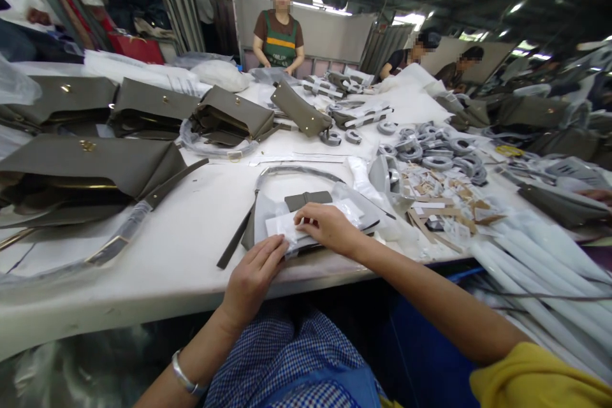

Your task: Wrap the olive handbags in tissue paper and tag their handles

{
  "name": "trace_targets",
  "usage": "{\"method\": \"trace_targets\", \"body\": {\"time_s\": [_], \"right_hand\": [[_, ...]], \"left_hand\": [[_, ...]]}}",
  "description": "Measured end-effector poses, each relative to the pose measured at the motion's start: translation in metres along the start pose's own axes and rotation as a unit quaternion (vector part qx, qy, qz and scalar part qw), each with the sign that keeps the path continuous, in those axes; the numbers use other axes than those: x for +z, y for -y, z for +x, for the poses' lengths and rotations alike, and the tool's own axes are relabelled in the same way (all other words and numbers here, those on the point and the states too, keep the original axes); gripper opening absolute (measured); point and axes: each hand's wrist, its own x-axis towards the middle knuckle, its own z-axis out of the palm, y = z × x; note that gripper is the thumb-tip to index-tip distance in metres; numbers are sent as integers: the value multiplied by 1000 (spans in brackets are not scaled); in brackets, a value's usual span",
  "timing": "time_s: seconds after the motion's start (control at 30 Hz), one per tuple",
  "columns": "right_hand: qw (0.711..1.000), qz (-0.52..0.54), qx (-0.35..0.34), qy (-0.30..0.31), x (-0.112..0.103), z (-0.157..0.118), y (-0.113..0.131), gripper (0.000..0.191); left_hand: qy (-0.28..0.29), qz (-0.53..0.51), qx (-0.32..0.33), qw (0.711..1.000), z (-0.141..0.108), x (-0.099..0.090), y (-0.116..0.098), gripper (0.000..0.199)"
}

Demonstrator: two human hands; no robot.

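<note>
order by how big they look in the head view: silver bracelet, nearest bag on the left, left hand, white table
White table
Nearest bag on the left
Left hand
Silver bracelet

A single head-worn camera is looking forward and steeply down from above the lap, taking in both forearms close by and the near edge of the worktop (201, 197), while its wide view is reaching across to the far workers and ceiling.
</note>
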Motion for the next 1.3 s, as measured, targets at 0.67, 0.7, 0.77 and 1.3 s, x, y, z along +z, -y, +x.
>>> {"method": "trace_targets", "body": {"time_s": [0.67,0.7,0.77,1.3], "right_hand": [[778,207,502,-317,-127,-67,-153,30],[769,222,502,-329,-126,-66,-153,29],[754,245,494,-356,-126,-65,-151,28],[744,350,369,-433,-113,-139,-74,32]], "left_hand": [[-25,25,40,999,-3,6,9,48],[-26,23,38,999,-2,6,9,48],[-26,21,37,999,-2,6,8,48],[-29,13,33,999,-1,4,7,45]]}}
